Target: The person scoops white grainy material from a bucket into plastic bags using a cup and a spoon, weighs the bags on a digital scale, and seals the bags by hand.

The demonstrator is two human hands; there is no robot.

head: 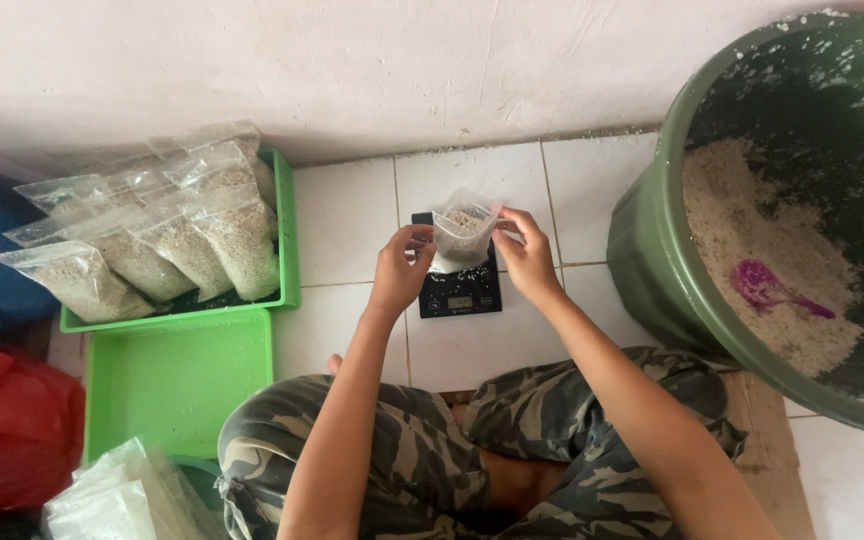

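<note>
My left hand (401,267) and my right hand (526,254) each pinch one side of a small clear plastic bag (462,234) partly filled with pale grain. The bag stands upright on a small black digital scale (459,290) on the white tiled floor. Its mouth is held apart between my fingers. I sit cross-legged in camouflage trousers just behind the scale.
A big green tub (652,260) at the right holds the same grain and a purple scoop (770,290). At the left, a green tray (287,230) carries several filled bags; a second green tray (177,375) lies nearer. Red bag (7,425) and clear bags (122,495) lie bottom left.
</note>
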